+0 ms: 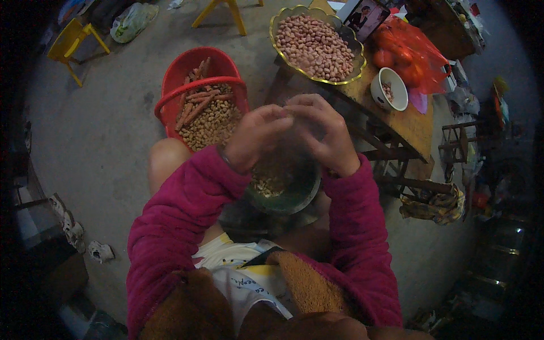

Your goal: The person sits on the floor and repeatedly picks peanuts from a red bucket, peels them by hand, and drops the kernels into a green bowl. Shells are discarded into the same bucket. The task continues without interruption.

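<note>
My left hand [259, 134] and my right hand [327, 131] meet at the fingertips, blurred, above a dark green basin [293, 207]. Whatever may be between the fingers is too small and blurred to make out. Pale shell pieces [267, 187] lie in the basin, partly hidden by my hands. Left of it stands a red plastic basket [172, 72] holding unshelled peanuts [208, 127] and several corn cobs [197, 108]. Beyond my right hand, a gold-rimmed scalloped bowl [275, 49] is heaped with shelled peanuts [314, 46].
A wooden table [414, 131] on the right bears the scalloped bowl, a white bowl [377, 91] with a few peanuts, a lit screen [363, 19] and a red plastic bag [408, 46] of round fruit. Yellow stools [70, 44] and a plastic bag [134, 21] stand on the concrete floor.
</note>
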Tool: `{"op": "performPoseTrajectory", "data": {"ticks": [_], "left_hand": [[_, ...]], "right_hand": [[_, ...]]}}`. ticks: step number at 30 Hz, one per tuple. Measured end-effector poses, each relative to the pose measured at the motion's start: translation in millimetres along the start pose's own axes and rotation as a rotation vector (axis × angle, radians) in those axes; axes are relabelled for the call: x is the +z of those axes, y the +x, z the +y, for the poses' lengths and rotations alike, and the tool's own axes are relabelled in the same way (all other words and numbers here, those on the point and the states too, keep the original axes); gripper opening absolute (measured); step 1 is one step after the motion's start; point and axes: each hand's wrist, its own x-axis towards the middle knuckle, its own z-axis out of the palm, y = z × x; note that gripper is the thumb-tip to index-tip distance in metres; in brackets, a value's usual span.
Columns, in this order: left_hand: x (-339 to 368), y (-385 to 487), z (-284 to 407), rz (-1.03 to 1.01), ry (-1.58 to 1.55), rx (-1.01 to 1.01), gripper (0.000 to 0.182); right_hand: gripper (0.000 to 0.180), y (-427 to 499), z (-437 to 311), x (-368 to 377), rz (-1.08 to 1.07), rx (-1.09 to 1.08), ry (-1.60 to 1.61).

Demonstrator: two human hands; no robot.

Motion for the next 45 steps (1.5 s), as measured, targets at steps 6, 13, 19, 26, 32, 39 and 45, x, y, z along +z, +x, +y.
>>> {"op": "performPoseTrajectory", "data": {"ticks": [6, 13, 19, 26, 32, 39, 45], "left_hand": [[-7.0, 2.2, -0.9, -0.054, -0.023, -0.020, 0.022], [-9.9, 3.0, -4.8, -0.026, 0.057, 0.034, 0.014], [-14.7, 2.8, -6.6, -0.077, 0.052, 0.119, 0.010], [-1.5, -0.4, 2.2, 0.046, 0.012, 0.037, 0.017], [2.3, -2.8, 6.0, 0.024, -0.112, -0.034, 0.024], [-2.0, -2.6, 5.0, 0.023, -0.101, -0.009, 0.024], [0.2, -4.7, 10.2, -0.031, 0.074, 0.027, 0.019]], "right_hand": [[0.031, -2.7, -0.6, -3.0, -0.030, 0.039, -0.088], [0.029, -1.6, -3.8, -6.1, -0.059, 0.058, -0.020], [0.028, -1.8, -2.7, -10.1, -0.092, 0.019, -0.042], [0.022, -7.6, 1.4, 2.0, 0.026, 0.059, -0.069], [0.020, -0.7, -9.8, -2.9, 0.019, 0.035, -0.004], [0.017, -8.1, -12.1, -23.7, -0.240, 0.165, -0.012], [0.013, -10.5, -19.7, -41.4, -0.261, 0.254, 0.019]]}}
